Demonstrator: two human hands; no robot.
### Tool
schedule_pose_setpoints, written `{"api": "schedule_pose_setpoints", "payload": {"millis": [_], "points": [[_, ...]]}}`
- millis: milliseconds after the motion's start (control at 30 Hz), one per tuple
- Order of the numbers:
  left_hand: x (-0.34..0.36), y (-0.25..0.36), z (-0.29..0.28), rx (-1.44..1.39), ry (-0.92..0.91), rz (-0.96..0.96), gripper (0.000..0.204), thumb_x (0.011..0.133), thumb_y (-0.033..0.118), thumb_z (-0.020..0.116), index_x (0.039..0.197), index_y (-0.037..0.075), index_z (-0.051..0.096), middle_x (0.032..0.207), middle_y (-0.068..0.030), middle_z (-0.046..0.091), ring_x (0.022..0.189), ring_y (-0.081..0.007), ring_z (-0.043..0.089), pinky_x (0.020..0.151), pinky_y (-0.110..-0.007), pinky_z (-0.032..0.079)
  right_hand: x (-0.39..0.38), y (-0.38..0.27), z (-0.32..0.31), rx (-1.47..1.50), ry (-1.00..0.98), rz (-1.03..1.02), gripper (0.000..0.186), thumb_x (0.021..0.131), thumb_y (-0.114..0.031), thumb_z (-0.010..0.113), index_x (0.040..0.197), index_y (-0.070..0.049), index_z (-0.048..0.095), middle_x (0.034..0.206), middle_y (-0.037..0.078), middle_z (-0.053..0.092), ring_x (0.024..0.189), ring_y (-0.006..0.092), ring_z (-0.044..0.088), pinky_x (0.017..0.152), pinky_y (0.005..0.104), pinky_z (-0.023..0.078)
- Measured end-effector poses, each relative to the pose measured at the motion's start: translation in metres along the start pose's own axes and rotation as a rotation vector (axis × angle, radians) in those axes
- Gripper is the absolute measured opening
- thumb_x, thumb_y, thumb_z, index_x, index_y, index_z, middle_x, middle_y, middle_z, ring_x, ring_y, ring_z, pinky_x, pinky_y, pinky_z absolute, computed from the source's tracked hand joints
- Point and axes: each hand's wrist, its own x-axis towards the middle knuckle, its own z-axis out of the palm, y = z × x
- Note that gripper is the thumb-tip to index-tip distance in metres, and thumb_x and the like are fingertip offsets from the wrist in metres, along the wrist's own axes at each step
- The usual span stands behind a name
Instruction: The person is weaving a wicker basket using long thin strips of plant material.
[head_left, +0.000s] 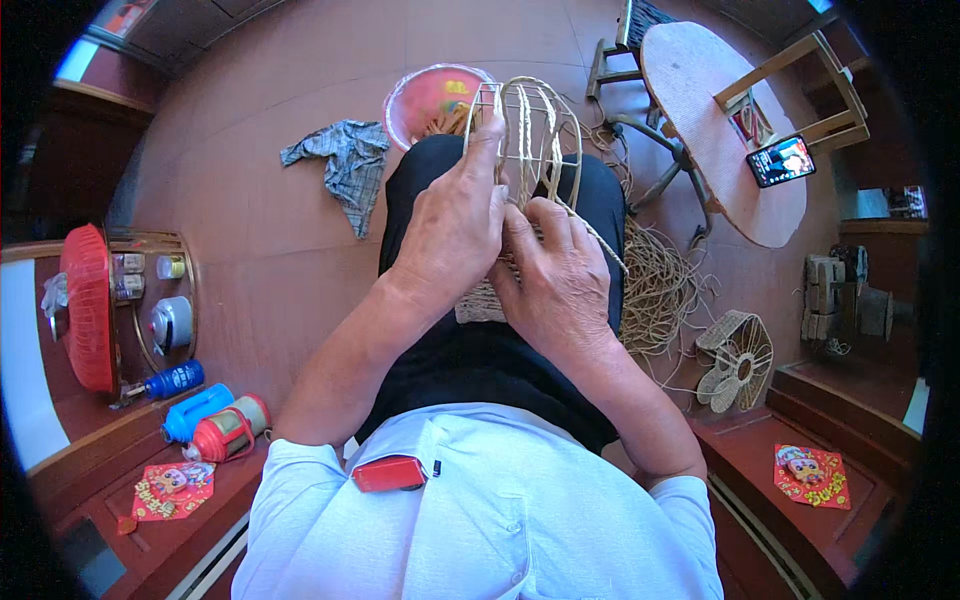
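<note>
A wire-framed basket [526, 130] wound with pale straw cord lies across my lap, its rounded open end pointing away from me. My left hand [450, 225] is closed on the frame's left side, thumb and fingers pressed along it. On the near right part of the work, my right hand [562, 268] has its fingers bent and pinched around straw cord [608, 252]; a loose length juts out to the right. The fingertips and the spot they work on are partly hidden. A woven straw panel [480, 303] shows below my hands.
To the right lies a heap of straw cord [655, 295] beside a woven straw piece [735, 362]. A pink basin [402, 110] and plaid cloth [350, 165] are on the floor ahead. A round table [690, 85] bears a phone [781, 162]. Flasks [238, 425] stand left.
</note>
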Motion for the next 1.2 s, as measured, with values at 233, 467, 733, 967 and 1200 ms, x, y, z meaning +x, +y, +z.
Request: {"api": "schedule_pose_setpoints", "payload": {"millis": [233, 467, 733, 967, 1200], "points": [[-0.012, -0.013, 0.0, 0.078, 0.176, 0.208, 0.062, 0.1, -0.001, 0.073, 0.158, 0.01, 0.055, 0.094, -0.0162, 0.074, 0.086, -0.0347, 0.078, 0.083, -0.046, 0.062, 0.0, -0.003, 0.001, -0.015, 0.028, -0.004, 0.058, 0.089, -0.026, 0.086, 0.14, -0.007, 0.067, 0.126, 0.014, 0.061, 0.105, 0.0307, 0.065, 0.09, 0.044, 0.053], [-0.026, -0.011, -0.006, -0.006, 0.259, 0.045, 0.049, 0.096, -0.004, 0.073, 0.143, 0.009, 0.067, 0.083, -0.0053, 0.066, 0.072, -0.0125, 0.068, 0.071, -0.034, 0.058, 0.0, -0.003, -0.003, 0.019, 0.011, 0.017, 0.061, 0.086, -0.026, 0.088, 0.141, -0.008, 0.066, 0.127, 0.014, 0.061, 0.108, 0.0312, 0.065, 0.092, 0.0444, 0.054], [-0.028, -0.042, -0.031, 0.151, 0.428, -0.003, 0.045, 0.089, -0.002, 0.067, 0.133, 0.009, 0.068, 0.08, -0.0098, 0.064, 0.071, -0.0288, 0.07, 0.072, -0.046, 0.058, 0.0, -0.003, 0.0, 0.139, 0.125, 0.038, 0.049, 0.088, -0.018, 0.086, 0.134, -0.008, 0.072, 0.122, 0.012, 0.062, 0.102, 0.0306, 0.067, 0.09, 0.0455, 0.055], [-0.025, -0.06, -0.055, 0.239, 0.414, -0.055, 0.044, 0.089, 0.0, 0.07, 0.132, 0.012, 0.069, 0.074, -0.0078, 0.063, 0.067, -0.0274, 0.069, 0.069, -0.044, 0.056, 0.021, -0.006, 0.01, 0.13, 0.198, -0.007, 0.022, 0.093, -0.015, 0.085, 0.115, -0.01, 0.081, 0.101, 0.009, 0.064, 0.091, 0.0278, 0.069, 0.081, 0.0436, 0.056], [-0.027, -0.085, -0.081, 0.169, 0.363, -0.108, 0.052, 0.093, -0.002, 0.069, 0.142, 0.011, 0.067, 0.078, 0.0014, 0.061, 0.072, -0.0084, 0.06, 0.068, -0.029, 0.051, 0.035, -0.014, 0.034, 0.147, 0.312, 0.03, 0.017, 0.088, -0.02, 0.084, 0.08, -0.014, 0.07, 0.088, 0.005, 0.06, 0.082, 0.0276, 0.066, 0.075, 0.0462, 0.049]]}}
